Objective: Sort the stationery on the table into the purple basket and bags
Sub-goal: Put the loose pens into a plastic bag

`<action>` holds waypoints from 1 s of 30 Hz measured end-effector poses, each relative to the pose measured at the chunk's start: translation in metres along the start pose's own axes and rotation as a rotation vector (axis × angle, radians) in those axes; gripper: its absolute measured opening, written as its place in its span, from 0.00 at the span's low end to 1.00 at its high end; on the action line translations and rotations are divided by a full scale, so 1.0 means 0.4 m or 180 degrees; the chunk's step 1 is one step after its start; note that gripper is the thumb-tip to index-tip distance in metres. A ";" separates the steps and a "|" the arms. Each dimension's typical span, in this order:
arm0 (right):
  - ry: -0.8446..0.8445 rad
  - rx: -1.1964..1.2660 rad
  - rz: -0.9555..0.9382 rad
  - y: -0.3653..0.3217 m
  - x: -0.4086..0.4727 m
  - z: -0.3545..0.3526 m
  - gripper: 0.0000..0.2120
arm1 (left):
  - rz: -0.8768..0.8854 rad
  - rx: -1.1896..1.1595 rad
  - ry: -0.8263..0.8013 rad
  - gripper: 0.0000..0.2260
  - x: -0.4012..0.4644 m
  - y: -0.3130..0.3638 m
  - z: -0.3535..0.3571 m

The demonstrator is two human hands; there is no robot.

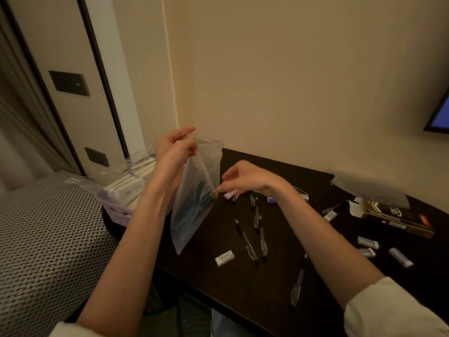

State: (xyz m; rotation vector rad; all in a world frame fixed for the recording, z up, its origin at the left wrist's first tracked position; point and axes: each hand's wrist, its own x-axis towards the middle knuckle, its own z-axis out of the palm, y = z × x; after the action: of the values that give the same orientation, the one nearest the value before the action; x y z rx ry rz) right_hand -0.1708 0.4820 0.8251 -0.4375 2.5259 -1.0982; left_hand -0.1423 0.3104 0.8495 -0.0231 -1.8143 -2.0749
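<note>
My left hand (173, 152) pinches the top edge of a clear plastic bag (194, 210) and holds it up above the dark table (279, 283). Bluish items show through the bag's lower half. My right hand (245, 177) is beside the bag's right edge, fingertips touching a thin pencil-like stick (208, 180) that sits inside the bag. Several black pens (255, 229) and small white erasers (224, 258) lie scattered on the table. The purple basket (116, 210) stands at the table's left end, holding white and lilac items under plastic.
A gold and black box (398, 220) lies at the right, with another clear bag (371, 188) above it. More erasers (368, 242) sit near the right edge. A patterned cushion (43, 239) adjoins the table on the left. A screen (439, 115) hangs on the wall.
</note>
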 end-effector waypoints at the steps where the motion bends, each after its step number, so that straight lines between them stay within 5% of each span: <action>1: -0.0144 0.0129 -0.0066 0.003 0.000 0.016 0.24 | 0.0014 0.0022 0.0017 0.17 0.003 0.000 0.006; 5: 0.0390 0.0817 -0.0533 -0.002 0.032 0.070 0.14 | 0.0087 0.0140 0.0020 0.18 0.017 0.007 0.031; 9: 0.1127 0.0856 -0.0654 -0.004 0.075 0.080 0.14 | 0.0127 0.0155 -0.0096 0.19 0.026 0.022 0.029; 13: 0.1189 0.1670 -0.0877 -0.016 0.077 0.057 0.13 | 0.0418 -0.0118 -0.0168 0.20 0.039 0.020 -0.026; 16: 0.1152 0.1919 -0.0930 -0.011 0.084 0.037 0.13 | 0.0583 0.0370 -0.0008 0.29 0.044 -0.032 -0.078; 22: 0.0822 0.2325 -0.1273 0.010 0.090 0.014 0.13 | -0.0337 0.1490 -0.1343 0.44 0.055 -0.176 -0.106; 25: 0.0797 0.2898 -0.1442 0.025 0.098 0.023 0.14 | -0.0736 0.1512 -0.1819 0.33 0.066 -0.217 -0.082; 27: 0.0853 0.3382 -0.1395 0.036 0.103 0.035 0.13 | -0.0886 0.1423 -0.1845 0.21 0.070 -0.240 -0.063; 30: 0.0932 0.3357 -0.1355 0.062 0.106 0.037 0.11 | -0.1019 0.1173 -0.1756 0.16 0.074 -0.274 -0.049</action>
State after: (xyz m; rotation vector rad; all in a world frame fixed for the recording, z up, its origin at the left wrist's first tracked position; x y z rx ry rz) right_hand -0.2057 0.4711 0.7891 -0.5166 1.6815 -2.5498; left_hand -0.1971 0.2936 0.7497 -0.2412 -2.6675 -2.0314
